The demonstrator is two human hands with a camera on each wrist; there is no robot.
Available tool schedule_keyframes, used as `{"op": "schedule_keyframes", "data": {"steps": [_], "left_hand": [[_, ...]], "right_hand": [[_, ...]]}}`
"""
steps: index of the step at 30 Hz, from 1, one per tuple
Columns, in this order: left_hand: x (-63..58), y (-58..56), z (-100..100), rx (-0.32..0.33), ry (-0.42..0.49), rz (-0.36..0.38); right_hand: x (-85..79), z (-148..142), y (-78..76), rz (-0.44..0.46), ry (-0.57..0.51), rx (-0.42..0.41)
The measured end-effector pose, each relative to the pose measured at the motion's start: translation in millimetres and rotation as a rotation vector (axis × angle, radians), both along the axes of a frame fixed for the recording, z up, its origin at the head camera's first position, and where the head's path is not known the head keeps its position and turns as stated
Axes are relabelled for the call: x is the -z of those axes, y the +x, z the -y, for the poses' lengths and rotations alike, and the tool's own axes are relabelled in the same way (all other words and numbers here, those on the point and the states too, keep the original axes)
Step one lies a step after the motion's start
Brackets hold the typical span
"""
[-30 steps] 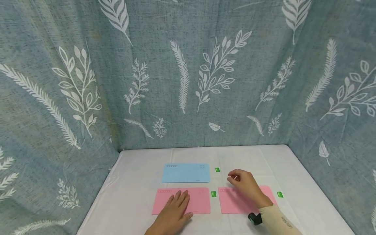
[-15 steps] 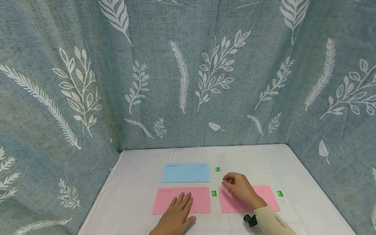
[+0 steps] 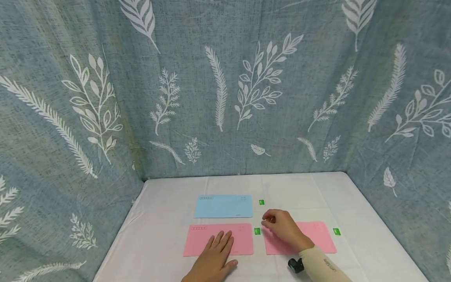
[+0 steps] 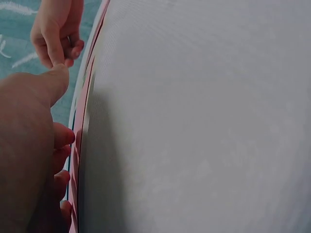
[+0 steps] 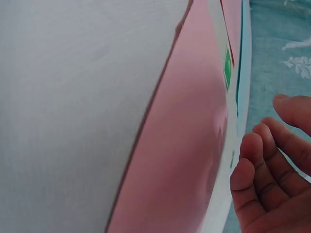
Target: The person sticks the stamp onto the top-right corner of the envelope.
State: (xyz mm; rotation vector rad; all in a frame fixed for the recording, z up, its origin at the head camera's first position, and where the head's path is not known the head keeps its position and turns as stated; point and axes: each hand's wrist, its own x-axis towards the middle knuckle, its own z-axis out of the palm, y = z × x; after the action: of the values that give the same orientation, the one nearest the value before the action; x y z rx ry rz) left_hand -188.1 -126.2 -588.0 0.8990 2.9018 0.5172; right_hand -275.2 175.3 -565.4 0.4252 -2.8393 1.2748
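Observation:
My left hand (image 3: 213, 258) lies with straight fingers on the left pink envelope (image 3: 241, 243), near its lower middle. My right hand (image 3: 282, 227) is raised over the left part of the right pink envelope (image 3: 320, 237), which it partly hides. In the right wrist view its fingers (image 5: 265, 182) curve loosely, the thumb stands apart, and nothing shows between them. A small green stamp-like piece (image 3: 257, 231) lies between the two pink envelopes, just left of the right fingertips. Further back lies a blue envelope (image 3: 223, 206), with a second green stamp-like piece (image 3: 261, 202) beside its right edge.
A third green stamp-like piece (image 3: 336, 231) lies right of the right pink envelope. Everything rests on a white-covered table (image 3: 155, 219). Patterned blue-green curtains (image 3: 197, 102) enclose it at the back and sides. A small black device (image 3: 296, 265) is at my right wrist.
My right hand has moved left and slightly nearer to me, toward the middle green piece. My left hand has slid a little to the right on its envelope.

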Motion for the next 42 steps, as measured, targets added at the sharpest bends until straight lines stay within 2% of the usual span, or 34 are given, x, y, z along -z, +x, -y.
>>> {"op": "schedule_keyframes", "data": {"steps": [9, 15, 27, 34, 42], "left_hand": [[5.0, -1.0, 0, 0.018, 0.033, 0.001], [0.9, 0.1, -1, 0.013, 0.029, 0.019], [-3.5, 3.3, -2, 0.013, 0.037, 0.041], [2.4, 1.9, -2, 0.013, 0.060, 0.056], [3.9, 1.3, -1, 0.030, 0.076, 0.037]], "right_hand": [[-1.3, 7, 0.2, 0.028, 0.051, -0.049], [3.1, 9, -0.7, 0.053, 0.083, -0.076], [6.7, 16, -1.2, 0.029, 0.120, -0.067], [7.0, 18, 0.1, 0.017, 0.133, -0.075], [6.8, 19, -0.2, 0.012, 0.126, -0.079]]}}
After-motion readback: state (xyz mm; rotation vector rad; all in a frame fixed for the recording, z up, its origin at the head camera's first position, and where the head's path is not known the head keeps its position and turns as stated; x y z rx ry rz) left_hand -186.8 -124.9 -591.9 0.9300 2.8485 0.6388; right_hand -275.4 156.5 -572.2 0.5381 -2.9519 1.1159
